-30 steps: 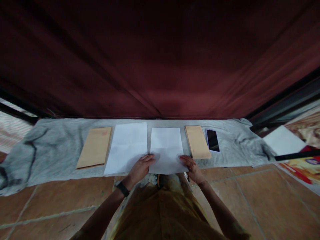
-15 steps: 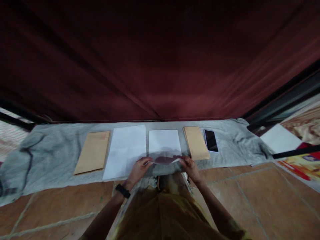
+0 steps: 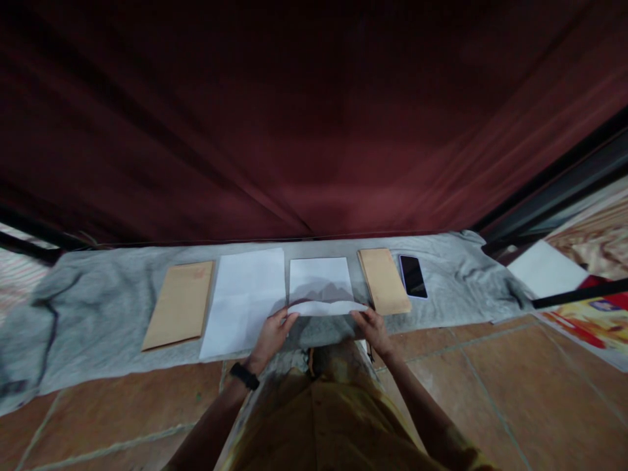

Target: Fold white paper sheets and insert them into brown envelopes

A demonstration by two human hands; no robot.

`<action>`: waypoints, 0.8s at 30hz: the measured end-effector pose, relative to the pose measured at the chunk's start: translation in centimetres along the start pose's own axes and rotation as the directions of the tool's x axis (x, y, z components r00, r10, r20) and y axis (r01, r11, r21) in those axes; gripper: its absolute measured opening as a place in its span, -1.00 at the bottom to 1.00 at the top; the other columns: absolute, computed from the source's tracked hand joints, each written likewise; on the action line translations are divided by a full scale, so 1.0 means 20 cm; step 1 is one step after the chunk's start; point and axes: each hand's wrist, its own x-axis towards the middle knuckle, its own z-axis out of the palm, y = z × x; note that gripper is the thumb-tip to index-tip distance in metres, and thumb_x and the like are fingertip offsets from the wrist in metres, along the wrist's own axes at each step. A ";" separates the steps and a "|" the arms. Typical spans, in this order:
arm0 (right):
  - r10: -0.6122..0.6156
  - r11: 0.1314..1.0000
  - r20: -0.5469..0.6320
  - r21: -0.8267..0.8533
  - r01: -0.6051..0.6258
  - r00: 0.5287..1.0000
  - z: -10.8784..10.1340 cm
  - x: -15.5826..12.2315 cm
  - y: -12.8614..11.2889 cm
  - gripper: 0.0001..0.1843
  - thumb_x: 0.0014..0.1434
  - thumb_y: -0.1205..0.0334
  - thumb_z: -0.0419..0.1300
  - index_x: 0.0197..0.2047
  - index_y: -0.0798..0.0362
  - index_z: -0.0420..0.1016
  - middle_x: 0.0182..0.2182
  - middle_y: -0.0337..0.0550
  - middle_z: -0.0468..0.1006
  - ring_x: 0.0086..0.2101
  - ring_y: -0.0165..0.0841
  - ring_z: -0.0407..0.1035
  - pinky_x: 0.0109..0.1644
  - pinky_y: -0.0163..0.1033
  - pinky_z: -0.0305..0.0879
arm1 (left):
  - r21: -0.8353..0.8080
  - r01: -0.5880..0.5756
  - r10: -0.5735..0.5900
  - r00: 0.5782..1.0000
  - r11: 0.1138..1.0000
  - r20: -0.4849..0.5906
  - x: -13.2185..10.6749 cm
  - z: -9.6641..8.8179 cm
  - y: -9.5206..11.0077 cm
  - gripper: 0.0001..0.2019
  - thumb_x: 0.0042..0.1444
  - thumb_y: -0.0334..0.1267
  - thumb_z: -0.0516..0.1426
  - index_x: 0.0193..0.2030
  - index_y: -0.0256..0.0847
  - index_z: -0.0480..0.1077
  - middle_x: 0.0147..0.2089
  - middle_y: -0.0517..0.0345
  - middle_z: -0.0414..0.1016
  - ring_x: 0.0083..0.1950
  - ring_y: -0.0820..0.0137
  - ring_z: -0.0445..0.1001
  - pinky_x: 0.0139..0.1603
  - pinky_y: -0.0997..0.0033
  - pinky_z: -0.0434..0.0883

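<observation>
A narrow-looking white sheet of paper [image 3: 326,308] spans the gap between my hands, held by its two ends. My left hand [image 3: 271,333] pinches the left end, beside the big white paper stack [image 3: 248,294]. At the other end my right hand [image 3: 373,329] grips the paper between thumb and fingers. Just beyond the held sheet lies a smaller white paper stack [image 3: 320,271], with the hands' shadow on it. To the right of that rests a bundle of brown envelopes [image 3: 385,281]; its near end is close to my right hand.
Another brown envelope bundle [image 3: 179,304] lies at the left. A phone [image 3: 413,276] is right of the envelopes. All rest on a grey cloth [image 3: 108,307] before a dark red curtain [image 3: 314,131]. Tiled floor [image 3: 451,373] borders the near edge; a black frame bar [image 3: 579,297] stands at right.
The held sheet has tilted, so its bright white face now shows as a narrow band instead of a shaded, sagging one. Both hands keep their grip in nearly the same place.
</observation>
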 end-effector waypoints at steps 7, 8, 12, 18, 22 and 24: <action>-0.022 0.981 0.017 0.195 0.019 1.000 0.02 0.05 -0.08 -0.51 0.22 -0.17 0.20 0.03 0.01 0.58 -0.07 -0.07 0.65 0.01 -0.13 0.47 0.18 -0.01 0.36 | -0.071 0.017 -0.023 0.996 0.997 -0.082 0.05 0.02 -0.02 -0.62 0.20 0.10 0.09 -0.24 -0.19 0.50 -0.32 0.16 0.58 -0.25 0.32 0.52 -0.17 0.38 0.44; -0.021 0.976 0.007 0.217 0.019 1.000 0.03 0.07 -0.09 -0.51 0.22 -0.17 0.21 0.02 0.01 0.58 -0.08 -0.07 0.65 0.01 -0.13 0.47 0.17 -0.02 0.37 | -0.096 0.023 -0.031 0.996 0.995 -0.083 0.06 0.03 -0.03 -0.63 0.20 0.10 0.09 -0.25 -0.19 0.49 -0.33 0.17 0.56 -0.25 0.33 0.50 -0.17 0.38 0.43; 0.003 0.968 -0.008 0.251 0.000 1.000 0.07 0.12 -0.07 -0.51 0.22 -0.18 0.20 -0.02 0.04 0.56 -0.19 -0.10 0.65 -0.07 -0.16 0.48 0.05 -0.09 0.41 | -0.173 0.051 -0.064 0.996 0.984 -0.069 0.10 0.06 -0.04 -0.63 0.18 0.09 0.10 -0.31 -0.20 0.48 -0.38 0.18 0.52 -0.31 0.35 0.47 -0.25 0.40 0.41; -0.014 0.995 0.056 0.099 0.008 0.998 0.03 0.09 -0.05 -0.62 0.25 -0.10 0.18 -0.21 0.06 0.57 -0.33 -0.18 0.62 -0.26 -0.26 0.47 -0.14 -0.20 0.41 | -0.194 0.042 -0.028 0.997 0.980 0.075 0.04 0.01 -0.08 -0.66 0.12 0.05 0.18 -0.24 -0.20 0.57 -0.26 0.10 0.64 -0.20 0.27 0.57 -0.14 0.30 0.50; -0.181 0.983 0.264 0.011 0.184 0.947 -0.06 0.02 -0.01 -0.84 0.22 0.14 0.22 -0.20 -0.01 0.58 -0.07 -0.13 0.65 0.02 -0.18 0.47 0.14 -0.07 0.37 | -0.078 -0.143 0.161 0.932 0.987 0.325 -0.02 -0.05 -0.08 -0.75 0.07 -0.25 0.22 -0.10 -0.10 0.62 0.08 0.02 0.62 0.14 0.17 0.52 0.22 0.10 0.42; -0.273 0.947 0.334 -0.069 0.312 0.902 -0.09 -0.01 0.01 -0.83 0.23 0.29 0.16 -0.21 -0.05 0.60 0.03 -0.12 0.63 0.16 -0.19 0.40 0.30 0.04 0.23 | 0.000 -0.240 0.220 0.889 0.971 0.402 -0.04 -0.06 -0.06 -0.63 0.05 -0.38 0.18 -0.02 -0.02 0.61 0.20 0.07 0.56 0.26 0.17 0.44 0.33 0.03 0.33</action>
